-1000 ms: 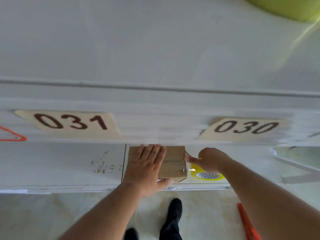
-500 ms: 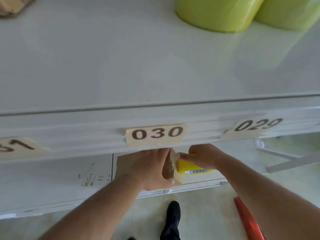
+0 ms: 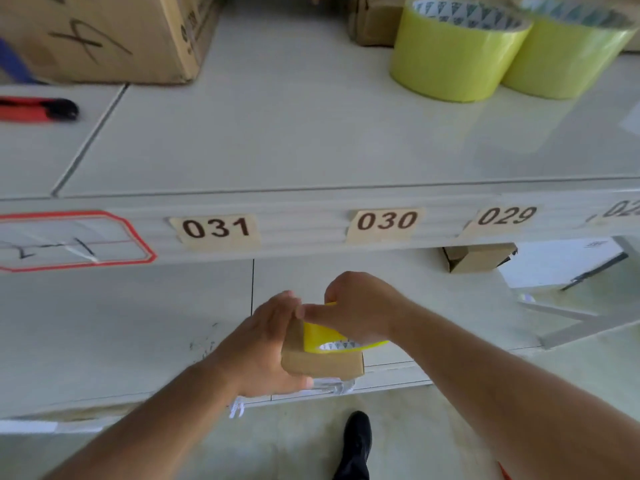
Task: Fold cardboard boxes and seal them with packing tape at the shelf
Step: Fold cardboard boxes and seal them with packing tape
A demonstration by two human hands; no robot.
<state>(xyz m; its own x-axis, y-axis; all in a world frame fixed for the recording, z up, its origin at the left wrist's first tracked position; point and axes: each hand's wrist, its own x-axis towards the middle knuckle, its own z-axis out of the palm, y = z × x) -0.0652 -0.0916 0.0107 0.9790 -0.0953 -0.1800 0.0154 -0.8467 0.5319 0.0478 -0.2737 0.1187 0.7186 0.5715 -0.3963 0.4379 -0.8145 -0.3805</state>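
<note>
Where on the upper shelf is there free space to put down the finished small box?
The middle of the upper shelf is bare, between the large carton with the red knife at the left and the two green tape rolls at the right. Those back corners are crowded.

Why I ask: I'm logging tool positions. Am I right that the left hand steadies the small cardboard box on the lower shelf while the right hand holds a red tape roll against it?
Not quite: the head view shows the tape roll is yellow, not red. The left hand does steady the small cardboard box on the lower shelf, and the right hand holds the roll.
</note>
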